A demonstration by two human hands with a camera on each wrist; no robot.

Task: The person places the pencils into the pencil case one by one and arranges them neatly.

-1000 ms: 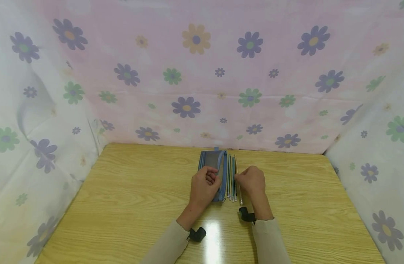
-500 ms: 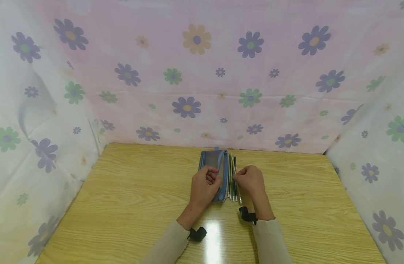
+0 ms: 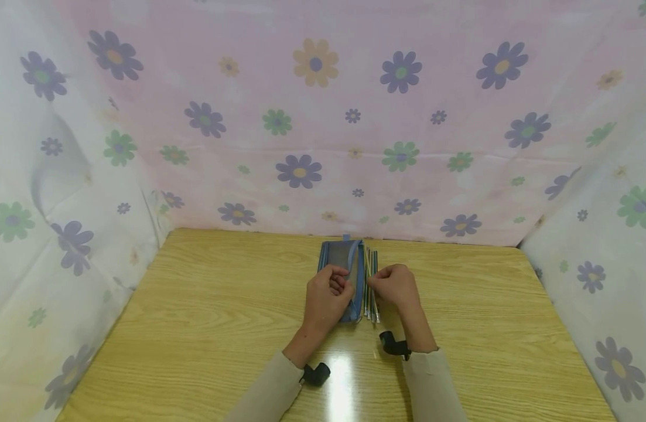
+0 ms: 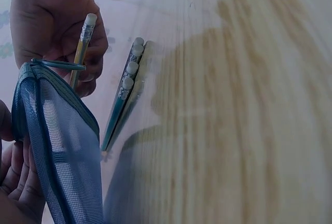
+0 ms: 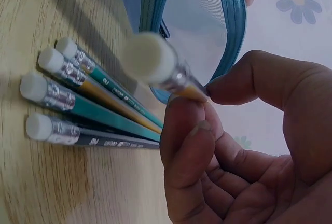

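My right hand (image 3: 397, 285) pinches a yellow pencil (image 5: 188, 85) between thumb and fingertips, its white eraser end pointing back toward me. The pencil passes over the row and beside the open mouth of a blue mesh pencil case (image 3: 337, 253). With thumb and fingers, my left hand (image 3: 327, 294) holds the case's zipped edge and keeps its mouth apart. In the right wrist view, a dark pencil (image 5: 98, 138), two green pencils and another yellow pencil (image 5: 96, 88) lie side by side on the table, erasers toward me. The far ends of the pencils are hidden there.
The wood-grain table (image 3: 222, 293) reaches back to a flowered cloth (image 3: 323, 135), which also hangs along both sides. A black wrist camera (image 3: 316, 375) sits at the left sleeve, another black camera (image 3: 393, 343) at the right.
My right hand has shifted left with the yellow pencil, from the right side of the row to over it and closer to the case. The left hand and case stay in place.
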